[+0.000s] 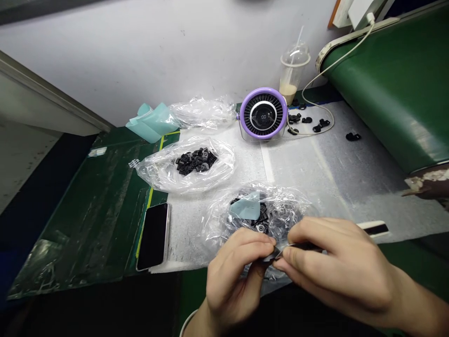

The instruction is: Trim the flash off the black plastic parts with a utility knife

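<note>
My left hand (235,276) and my right hand (336,267) meet at the fingertips, low in the view. Both pinch a thin dark strip (291,248), whose exact kind I cannot tell. Just behind them lies a clear plastic bag (277,210) of small black parts, with a pale blue film piece (245,206) on top. A white-and-black stick (373,229) shows beyond my right fingers, possibly held. A second clear bag (164,171) with a heap of black parts (195,161) lies further left.
A black smartphone (153,236) lies left on a green mat (87,210). Behind stand a purple desk fan (262,113) and a plastic cup (293,75) with a straw. Loose black parts (307,120) lie near a green conveyor belt (386,79).
</note>
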The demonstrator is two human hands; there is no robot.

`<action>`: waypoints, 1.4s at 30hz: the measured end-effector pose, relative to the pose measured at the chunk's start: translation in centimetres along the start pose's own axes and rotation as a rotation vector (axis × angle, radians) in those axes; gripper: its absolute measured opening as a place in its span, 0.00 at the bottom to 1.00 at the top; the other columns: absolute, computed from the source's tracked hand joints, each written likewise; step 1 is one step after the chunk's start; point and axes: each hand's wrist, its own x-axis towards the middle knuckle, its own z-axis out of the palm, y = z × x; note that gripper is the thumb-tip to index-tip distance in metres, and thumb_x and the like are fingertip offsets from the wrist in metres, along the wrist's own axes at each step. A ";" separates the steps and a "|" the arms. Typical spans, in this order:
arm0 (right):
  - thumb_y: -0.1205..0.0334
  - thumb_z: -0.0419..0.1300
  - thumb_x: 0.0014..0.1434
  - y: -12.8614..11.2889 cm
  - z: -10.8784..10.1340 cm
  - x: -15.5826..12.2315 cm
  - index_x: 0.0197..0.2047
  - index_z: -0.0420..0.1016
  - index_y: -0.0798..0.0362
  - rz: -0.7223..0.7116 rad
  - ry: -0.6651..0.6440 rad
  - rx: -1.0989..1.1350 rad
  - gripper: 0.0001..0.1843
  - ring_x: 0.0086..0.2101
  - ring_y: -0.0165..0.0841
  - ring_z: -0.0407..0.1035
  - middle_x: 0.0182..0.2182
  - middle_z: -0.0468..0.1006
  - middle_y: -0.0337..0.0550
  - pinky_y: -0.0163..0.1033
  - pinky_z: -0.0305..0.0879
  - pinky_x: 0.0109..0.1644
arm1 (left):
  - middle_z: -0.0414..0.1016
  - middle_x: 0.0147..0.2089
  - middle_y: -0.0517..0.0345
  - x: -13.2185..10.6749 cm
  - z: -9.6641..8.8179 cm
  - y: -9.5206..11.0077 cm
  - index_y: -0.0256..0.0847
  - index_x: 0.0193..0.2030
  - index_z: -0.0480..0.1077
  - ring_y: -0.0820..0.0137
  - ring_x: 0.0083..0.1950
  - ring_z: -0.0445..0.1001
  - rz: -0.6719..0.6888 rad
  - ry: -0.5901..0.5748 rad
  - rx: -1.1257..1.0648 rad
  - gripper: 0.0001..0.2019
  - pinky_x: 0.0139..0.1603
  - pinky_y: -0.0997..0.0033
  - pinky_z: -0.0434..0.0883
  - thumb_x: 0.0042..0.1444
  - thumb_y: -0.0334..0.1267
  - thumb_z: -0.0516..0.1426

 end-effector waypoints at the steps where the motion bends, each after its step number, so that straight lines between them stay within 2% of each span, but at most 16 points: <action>1: 0.70 0.57 0.68 0.0 0.0 0.1 0.33 0.71 0.52 -0.008 0.018 -0.013 0.10 0.29 0.31 0.56 0.29 0.68 0.39 0.39 0.50 0.31 | 0.82 0.44 0.48 0.1 0.0 0.0 0.36 0.51 0.75 0.66 0.44 0.83 0.011 -0.006 0.009 0.10 0.41 0.68 0.81 0.66 0.22 0.58; 9: 0.71 0.56 0.69 0.0 0.0 0.1 0.31 0.70 0.52 -0.033 0.074 -0.046 0.13 0.28 0.31 0.55 0.29 0.67 0.39 0.39 0.49 0.31 | 0.81 0.45 0.48 0.3 0.2 -0.1 0.31 0.49 0.74 0.69 0.46 0.82 0.062 -0.005 0.008 0.11 0.44 0.71 0.81 0.63 0.17 0.59; 18: 0.70 0.57 0.70 -0.1 0.1 0.0 0.29 0.67 0.51 -0.065 0.057 -0.134 0.16 0.28 0.32 0.53 0.26 0.67 0.38 0.42 0.45 0.32 | 0.82 0.44 0.48 0.4 0.2 0.2 0.33 0.49 0.75 0.67 0.44 0.83 0.033 -0.032 0.052 0.09 0.42 0.69 0.82 0.66 0.21 0.58; 26: 0.70 0.57 0.72 -0.1 0.1 -0.1 0.33 0.72 0.52 -0.060 0.108 -0.147 0.13 0.28 0.31 0.56 0.27 0.72 0.39 0.40 0.49 0.32 | 0.81 0.45 0.47 0.4 0.5 -0.1 0.30 0.49 0.75 0.68 0.46 0.82 0.077 0.006 0.042 0.09 0.44 0.71 0.81 0.65 0.19 0.59; 35: 0.71 0.57 0.70 -0.1 0.1 -0.3 0.33 0.72 0.52 -0.030 0.113 -0.154 0.12 0.27 0.31 0.60 0.28 0.74 0.39 0.41 0.50 0.32 | 0.82 0.43 0.49 0.4 0.6 -0.2 0.34 0.48 0.75 0.67 0.42 0.83 0.097 0.022 0.126 0.07 0.37 0.69 0.82 0.67 0.24 0.59; 42: 0.71 0.56 0.70 -0.2 0.0 -0.1 0.29 0.69 0.51 -0.052 0.094 -0.182 0.15 0.26 0.32 0.57 0.26 0.72 0.38 0.42 0.48 0.31 | 0.82 0.43 0.48 0.3 0.6 -0.2 0.30 0.47 0.75 0.69 0.45 0.83 0.094 0.010 0.089 0.08 0.42 0.72 0.81 0.64 0.20 0.59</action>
